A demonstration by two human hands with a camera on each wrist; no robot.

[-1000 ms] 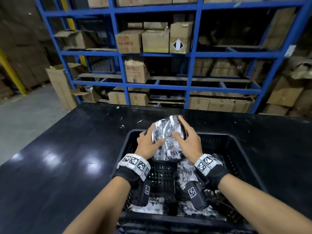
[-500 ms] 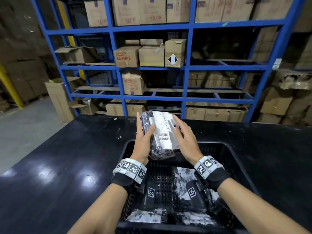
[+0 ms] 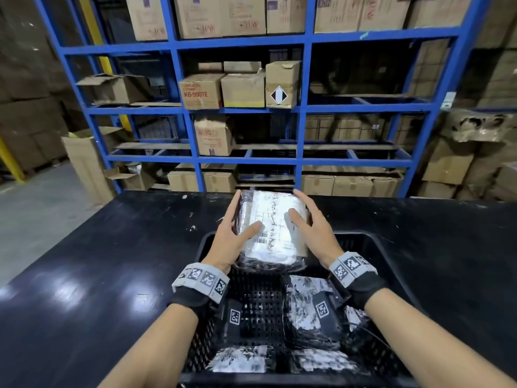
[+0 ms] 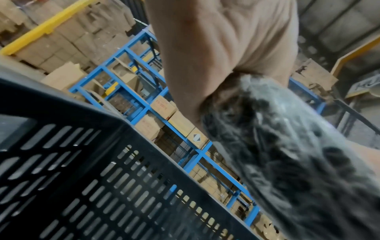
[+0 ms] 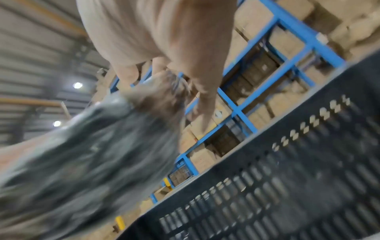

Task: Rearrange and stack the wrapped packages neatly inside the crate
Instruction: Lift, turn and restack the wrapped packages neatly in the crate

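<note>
Warehouse shelving (image 3: 251, 161) behind a black table (image 3: 84, 261); we hold one wrapped package (image 3: 270, 228) above the crate (image 3: 372, 247)

Our left hand (image 3: 232, 236) and right hand (image 3: 313, 233) clamp its sides, thumbs across the white label; it hangs over the crate's far end, not yet set down; other packages (image 3: 305, 309) lie loosely along the right and near side, unstacked; we judge the job barely half done, with much of the perforated floor bare.

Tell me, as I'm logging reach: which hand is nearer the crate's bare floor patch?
Left. The left hand is over the bare floor; the right hand is above packages.
</note>
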